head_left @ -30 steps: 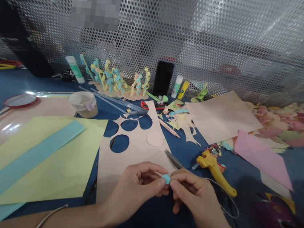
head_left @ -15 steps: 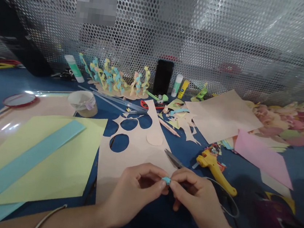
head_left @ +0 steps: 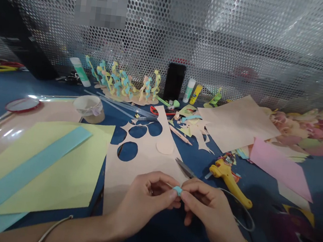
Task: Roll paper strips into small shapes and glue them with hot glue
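A small folded blue paper piece (head_left: 177, 190) is pinched between both hands, low in the centre of the head view. My left hand (head_left: 148, 199) grips its left side with thumb and forefinger; my right hand (head_left: 210, 208) holds its right side the same way. Just behind my hands lie scissors (head_left: 185, 168), their grey blades pointing up and left. Beneath and to the left is a pale pink sheet (head_left: 140, 173) with round holes cut out, and a loose pale disc (head_left: 165, 145) lies on it.
Yellow-green paper (head_left: 70, 176) carries a blue strip (head_left: 33, 168) at left, near a cup (head_left: 89, 109). A yellow glue gun (head_left: 231, 185) lies right. Behind stand curled paper stems (head_left: 119, 81), a phone (head_left: 174, 81) and a glue stick (head_left: 188, 90). Pink paper (head_left: 281, 167) lies far right.
The blue piece has tilted slightly between my fingertips, and the lower fingers of my left hand have shifted a little. The rest of the scene has barely moved in view.
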Available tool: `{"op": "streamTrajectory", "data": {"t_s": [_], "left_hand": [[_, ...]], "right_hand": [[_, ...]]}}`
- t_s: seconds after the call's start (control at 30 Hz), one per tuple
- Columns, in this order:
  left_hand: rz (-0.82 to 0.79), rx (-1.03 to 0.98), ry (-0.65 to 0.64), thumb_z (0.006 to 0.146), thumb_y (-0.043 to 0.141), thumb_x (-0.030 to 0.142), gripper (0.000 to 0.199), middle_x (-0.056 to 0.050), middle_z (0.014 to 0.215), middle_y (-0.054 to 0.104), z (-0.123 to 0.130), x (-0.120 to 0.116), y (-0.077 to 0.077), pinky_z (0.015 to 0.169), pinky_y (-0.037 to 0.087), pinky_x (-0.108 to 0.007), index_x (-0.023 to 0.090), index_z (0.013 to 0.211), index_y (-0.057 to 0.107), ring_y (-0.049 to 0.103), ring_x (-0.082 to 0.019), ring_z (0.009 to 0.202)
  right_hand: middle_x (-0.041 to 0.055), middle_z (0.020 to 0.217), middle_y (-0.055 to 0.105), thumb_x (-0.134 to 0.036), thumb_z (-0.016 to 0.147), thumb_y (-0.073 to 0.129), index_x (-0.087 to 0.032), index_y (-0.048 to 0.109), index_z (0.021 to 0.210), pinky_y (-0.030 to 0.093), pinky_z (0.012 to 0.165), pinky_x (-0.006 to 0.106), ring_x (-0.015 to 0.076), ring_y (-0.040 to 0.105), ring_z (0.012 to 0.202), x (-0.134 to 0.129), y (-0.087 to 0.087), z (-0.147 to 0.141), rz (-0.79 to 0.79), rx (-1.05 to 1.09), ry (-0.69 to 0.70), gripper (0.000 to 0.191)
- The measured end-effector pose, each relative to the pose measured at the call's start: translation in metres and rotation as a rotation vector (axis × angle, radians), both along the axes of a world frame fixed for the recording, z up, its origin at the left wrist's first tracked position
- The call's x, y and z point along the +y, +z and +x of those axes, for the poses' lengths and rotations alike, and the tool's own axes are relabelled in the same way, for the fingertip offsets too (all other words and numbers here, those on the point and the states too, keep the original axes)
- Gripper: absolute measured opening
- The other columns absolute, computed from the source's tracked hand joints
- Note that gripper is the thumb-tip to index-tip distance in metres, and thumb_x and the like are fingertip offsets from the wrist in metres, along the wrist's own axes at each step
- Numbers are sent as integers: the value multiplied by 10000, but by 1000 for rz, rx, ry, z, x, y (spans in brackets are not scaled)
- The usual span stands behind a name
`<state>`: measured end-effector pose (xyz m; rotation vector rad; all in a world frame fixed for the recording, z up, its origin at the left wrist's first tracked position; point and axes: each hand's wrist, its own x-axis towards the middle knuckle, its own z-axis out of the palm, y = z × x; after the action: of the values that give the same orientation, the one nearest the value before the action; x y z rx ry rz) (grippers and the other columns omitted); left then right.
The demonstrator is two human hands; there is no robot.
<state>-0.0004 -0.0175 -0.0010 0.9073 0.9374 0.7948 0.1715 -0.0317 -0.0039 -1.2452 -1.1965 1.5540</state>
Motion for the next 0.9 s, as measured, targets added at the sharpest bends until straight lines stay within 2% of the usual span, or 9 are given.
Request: {"op": "streamTrajectory", "data": {"t_s": [0.2, 0.63, 0.9], "left_hand": [[-10, -11, 10, 753, 734, 275, 186, -35, 718, 728, 0, 2, 0, 650, 567, -230, 147, 880, 688, 718, -165, 699], [-6, -11, 13, 754, 729, 263, 149, -28, 727, 727, 1, -1, 1, 669, 569, -230, 159, 857, 700, 715, -159, 699], [2, -10, 22, 749, 735, 281, 189, -36, 725, 724, 0, 1, -2, 653, 566, -230, 145, 871, 686, 717, -164, 698]], "right_hand": [[-4, 743, 561, -322, 806, 681, -188, 720, 808, 521, 421, 159, 72, 535, 537, 1, 0, 1, 13, 18, -9, 139], [1, 745, 570, -337, 796, 689, -175, 700, 742, 517, 407, 159, 65, 543, 509, 0, -2, 1, 56, -7, -10, 171], [3, 762, 559, -329, 802, 681, -189, 714, 799, 525, 413, 163, 76, 534, 552, 1, -2, 0, 41, 14, -15, 143]]}}
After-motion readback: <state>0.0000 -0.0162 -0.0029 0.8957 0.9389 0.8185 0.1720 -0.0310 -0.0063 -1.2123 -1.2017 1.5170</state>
